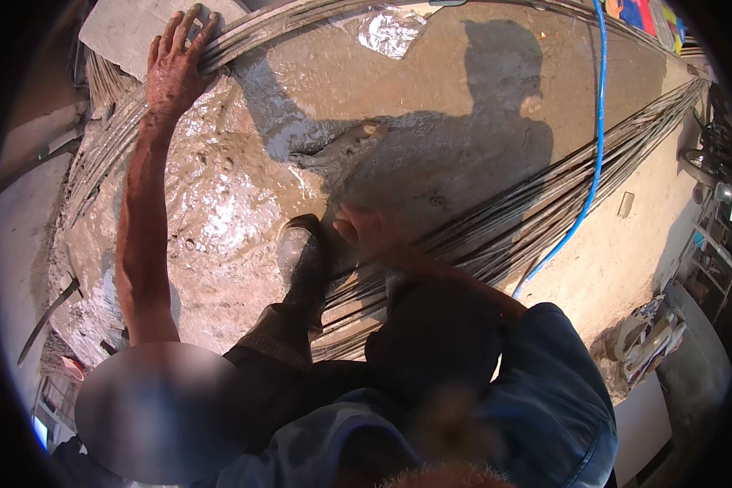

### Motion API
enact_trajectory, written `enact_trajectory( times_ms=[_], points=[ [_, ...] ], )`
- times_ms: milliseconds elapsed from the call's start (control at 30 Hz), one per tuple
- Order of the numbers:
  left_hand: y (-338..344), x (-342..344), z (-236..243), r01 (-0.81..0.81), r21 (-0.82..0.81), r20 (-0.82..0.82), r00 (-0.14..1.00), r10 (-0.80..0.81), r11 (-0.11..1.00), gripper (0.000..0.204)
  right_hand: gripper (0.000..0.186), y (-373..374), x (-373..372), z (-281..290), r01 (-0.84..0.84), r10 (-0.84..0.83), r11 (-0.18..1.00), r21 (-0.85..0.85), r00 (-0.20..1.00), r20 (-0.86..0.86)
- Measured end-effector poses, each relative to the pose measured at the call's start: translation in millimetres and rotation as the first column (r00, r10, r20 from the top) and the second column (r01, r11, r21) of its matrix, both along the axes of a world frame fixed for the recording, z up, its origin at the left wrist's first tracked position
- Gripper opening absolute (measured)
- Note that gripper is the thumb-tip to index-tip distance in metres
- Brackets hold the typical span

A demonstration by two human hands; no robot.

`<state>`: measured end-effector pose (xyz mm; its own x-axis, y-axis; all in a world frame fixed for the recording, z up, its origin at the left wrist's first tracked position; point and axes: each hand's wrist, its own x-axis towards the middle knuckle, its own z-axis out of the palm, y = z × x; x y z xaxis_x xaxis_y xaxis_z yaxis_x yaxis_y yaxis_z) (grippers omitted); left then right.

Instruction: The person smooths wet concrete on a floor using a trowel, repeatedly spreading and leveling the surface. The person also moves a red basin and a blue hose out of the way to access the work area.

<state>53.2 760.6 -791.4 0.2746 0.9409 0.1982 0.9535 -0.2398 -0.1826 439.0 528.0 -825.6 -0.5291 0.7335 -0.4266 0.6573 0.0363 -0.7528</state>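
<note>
My left hand (pixel 177 73) reaches to the upper left, its fingers stretched and apart. It lies beside and partly over a bundle of long thin grey rods (pixel 256 28), with its fingertips on a pale flat slab (pixel 130 32). Lower down, near my knees, my right hand (pixel 361 231) is in shadow with its fingers curled closed. Whatever it may hold is hidden. Close below it runs another bundle of thin rods (pixel 537 199), slanting toward the upper right. My muddy boot (pixel 302 248) stands on wet grey mud (pixel 228 187) between the two bundles.
A blue hose (pixel 601 122) crosses the right-hand bundle. Crumpled silver foil (pixel 389 32) lies at the far side. On the right edge are a wheel (pixel 699 165), a heap of scraps (pixel 644 337) and a grey container (pixel 699 325). A dark curved strip (pixel 47 320) lies at left.
</note>
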Motion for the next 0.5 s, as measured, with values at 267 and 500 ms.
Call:
enact_trajectory(
  times_ms=[267,500],
  points=[
    [-8.1,16.9,36.5,-0.233,-0.246,-0.094,0.972,0.216,0.941,0.093,0.046,47.2,53.3,32.0,0.227,-0.227,0.969,-0.097,0.974,0.015],
    [-3.3,13.1,24.9,-0.160,-0.213,-0.015,0.987,0.160,0.964,0.089,0.023,39.2,141.6,-43.8,0.477,-0.476,0.879,0.001,0.878,-0.039]
  ],
)
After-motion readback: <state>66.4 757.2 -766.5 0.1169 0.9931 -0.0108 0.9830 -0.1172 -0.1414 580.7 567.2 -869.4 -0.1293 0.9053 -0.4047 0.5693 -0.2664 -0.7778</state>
